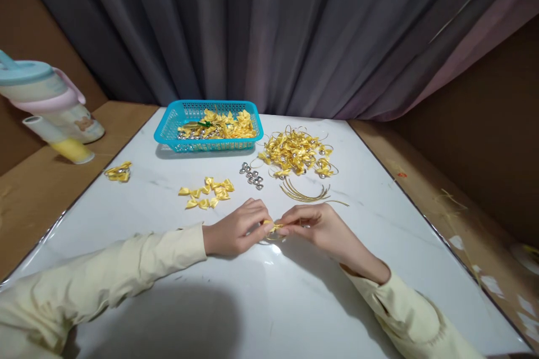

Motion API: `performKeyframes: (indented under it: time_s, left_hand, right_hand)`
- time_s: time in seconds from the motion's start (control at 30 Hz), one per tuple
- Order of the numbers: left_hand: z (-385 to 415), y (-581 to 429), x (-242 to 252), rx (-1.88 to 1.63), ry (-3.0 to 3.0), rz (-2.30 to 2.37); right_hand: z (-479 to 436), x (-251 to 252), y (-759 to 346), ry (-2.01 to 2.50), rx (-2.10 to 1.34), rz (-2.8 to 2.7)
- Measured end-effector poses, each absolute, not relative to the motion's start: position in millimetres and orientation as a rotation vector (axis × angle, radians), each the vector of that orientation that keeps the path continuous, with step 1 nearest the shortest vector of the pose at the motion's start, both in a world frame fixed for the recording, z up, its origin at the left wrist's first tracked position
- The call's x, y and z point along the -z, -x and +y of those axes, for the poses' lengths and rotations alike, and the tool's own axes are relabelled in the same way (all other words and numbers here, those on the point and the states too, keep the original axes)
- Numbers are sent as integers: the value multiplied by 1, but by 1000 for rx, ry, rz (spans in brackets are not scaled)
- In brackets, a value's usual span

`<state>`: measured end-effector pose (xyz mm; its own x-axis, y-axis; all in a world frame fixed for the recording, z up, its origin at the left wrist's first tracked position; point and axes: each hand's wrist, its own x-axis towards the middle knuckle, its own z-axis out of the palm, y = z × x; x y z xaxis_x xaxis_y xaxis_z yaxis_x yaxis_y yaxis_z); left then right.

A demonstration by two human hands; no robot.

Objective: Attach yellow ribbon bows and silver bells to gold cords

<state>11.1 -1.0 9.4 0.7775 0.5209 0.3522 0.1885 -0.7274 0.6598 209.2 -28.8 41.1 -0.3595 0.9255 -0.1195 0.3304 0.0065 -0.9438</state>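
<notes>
Close to the middle of the white table, my left hand and my right hand meet fingertip to fingertip. Both are closed in a pinch on a small loop of gold cord, with a bit of yellow ribbon at it. The fingers partly cover this piece, so its details are hard to make out. Beyond my left hand lie several loose yellow ribbon bows. A cluster of small silver bells sits just past the fingertips. Several cut gold cords lie beyond my right hand.
A heap of yellow bows with bells and cord loops lies at the back right. Beside it stands a blue basket of bows and bells. More yellow ribbon is at left, near a tumbler and a yellow-and-white tube.
</notes>
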Motion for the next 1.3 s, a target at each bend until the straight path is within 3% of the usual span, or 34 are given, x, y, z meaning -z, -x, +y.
performKeyframes:
  time_s: [0.23, 1.13, 1.3]
  left_hand:
    - [-2, -9, -9, -674, -2419, 469]
    - [0, -12, -4, -727, -2394, 509]
    - [1, -12, -4, -739, -2260, 626]
  right_hand:
    - [-27, -38, -212, 1310, -1559, -1530]
    - [-27, -42, -208, 1412, -1540, -1468]
    - [-25, -57, -219, 1457, -1352, -1452]
